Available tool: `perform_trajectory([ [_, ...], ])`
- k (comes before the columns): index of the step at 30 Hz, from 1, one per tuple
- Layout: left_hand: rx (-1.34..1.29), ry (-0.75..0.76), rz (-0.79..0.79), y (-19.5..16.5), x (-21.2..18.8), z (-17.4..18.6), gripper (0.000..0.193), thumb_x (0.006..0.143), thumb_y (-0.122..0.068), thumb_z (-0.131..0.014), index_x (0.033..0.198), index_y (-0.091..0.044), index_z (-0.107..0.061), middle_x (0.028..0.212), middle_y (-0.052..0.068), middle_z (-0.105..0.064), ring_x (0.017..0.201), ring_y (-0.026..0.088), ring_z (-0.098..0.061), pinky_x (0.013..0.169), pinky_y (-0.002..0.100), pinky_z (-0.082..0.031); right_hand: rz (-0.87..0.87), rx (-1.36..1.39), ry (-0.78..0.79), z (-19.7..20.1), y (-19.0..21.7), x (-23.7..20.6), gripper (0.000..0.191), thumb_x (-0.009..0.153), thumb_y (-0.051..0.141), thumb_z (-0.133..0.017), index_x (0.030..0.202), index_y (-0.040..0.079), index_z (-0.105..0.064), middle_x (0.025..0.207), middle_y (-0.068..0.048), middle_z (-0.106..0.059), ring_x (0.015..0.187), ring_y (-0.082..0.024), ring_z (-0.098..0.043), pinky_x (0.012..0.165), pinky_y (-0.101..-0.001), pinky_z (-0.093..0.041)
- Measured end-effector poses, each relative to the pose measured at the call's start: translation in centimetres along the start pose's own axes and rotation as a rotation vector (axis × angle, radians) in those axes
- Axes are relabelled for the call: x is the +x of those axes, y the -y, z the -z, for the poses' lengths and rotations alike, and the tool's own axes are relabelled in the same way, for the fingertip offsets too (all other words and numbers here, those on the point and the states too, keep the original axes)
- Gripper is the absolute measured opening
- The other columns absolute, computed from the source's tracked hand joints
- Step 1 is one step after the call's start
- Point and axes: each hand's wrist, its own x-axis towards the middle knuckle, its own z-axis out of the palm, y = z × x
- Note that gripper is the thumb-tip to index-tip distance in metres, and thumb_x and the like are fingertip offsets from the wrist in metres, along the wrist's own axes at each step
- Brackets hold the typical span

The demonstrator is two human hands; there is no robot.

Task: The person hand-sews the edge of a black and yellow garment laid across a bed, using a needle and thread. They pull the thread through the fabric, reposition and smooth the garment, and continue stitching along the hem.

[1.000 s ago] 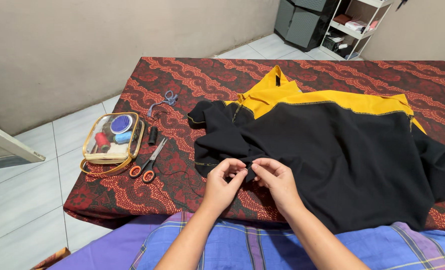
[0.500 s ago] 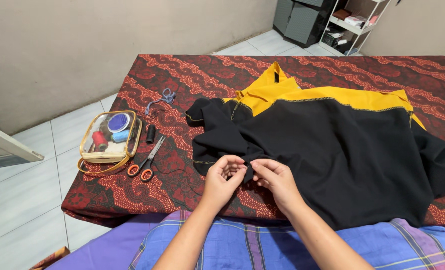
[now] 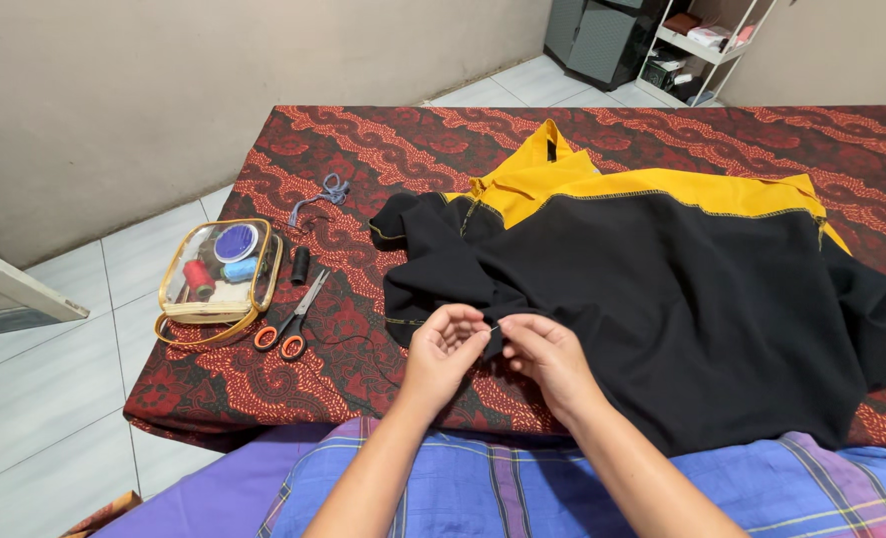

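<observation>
Head view, pouch: a clear zip pouch (image 3: 221, 282) with yellow trim lies at the left edge of the bench (image 3: 383, 149), which carries a red patterned cloth; inside it show a red spool, a blue spool and a round dark blue lid; any label is too small to tell
Head view, beside the pouch: a black spool (image 3: 300, 265) stands just right of it; orange-handled scissors (image 3: 291, 324) lie below the spool, blades pointing up and away; a small grey-blue bundle of thread (image 3: 328, 191) lies farther back
Head view, garment: a black and yellow garment (image 3: 662, 289) is spread over the middle and right of the bench, yellow collar and shoulder band at the far side, black body toward the person; its near left edge is bunched up under the hands
Head view, left hand (image 3: 443, 349): grip pressed together, thumb and fingers pinching a fold of the black cloth at the garment's near edge
Head view, right hand (image 3: 547, 354): grip pinched shut on the same fold, fingertips touching those of the left; a thin pale sliver shows between the two hands, too small to tell what it is
Head view, near edge: a blue and purple checked cloth (image 3: 522, 488) covers the person's lap below the forearms
Head view, background: grey cabinets and a white shelf stand at the far right on the tiled floor
</observation>
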Motion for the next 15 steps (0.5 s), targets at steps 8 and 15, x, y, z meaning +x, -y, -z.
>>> perform_trajectory([
  [8, 0.474, -0.167, -0.203, -0.7, -0.6, 0.0, 0.025, 0.103, -0.020, -0.055, 0.109, -0.001, -0.070, 0.094, 0.005, -0.071, 0.084, 0.012, -0.068, 0.075, 0.025, -0.054, 0.162, -0.074, -0.124, 0.0, 1.8, -0.5, 0.017, 0.094, 0.017, -0.071, 0.101, 0.002, -0.075, 0.077, 0.000, -0.069, 0.067, -0.006, -0.061, 0.059, -0.0191, -0.046],
  [15, 0.297, -0.036, 0.422, 1.0, 0.5, 1.2, 0.048, 0.103, -0.039, -0.051, 0.102, 0.004, -0.072, 0.084, 0.014, -0.077, 0.054, 0.013, -0.071, 0.041, 0.024, -0.042, 0.237, -0.124, -0.057, 0.2, 2.2, -1.0, 0.017, 0.094, 0.017, -0.070, 0.101, 0.002, -0.075, 0.078, 0.000, -0.068, 0.068, -0.005, -0.061, 0.059, -0.0185, -0.046],
])
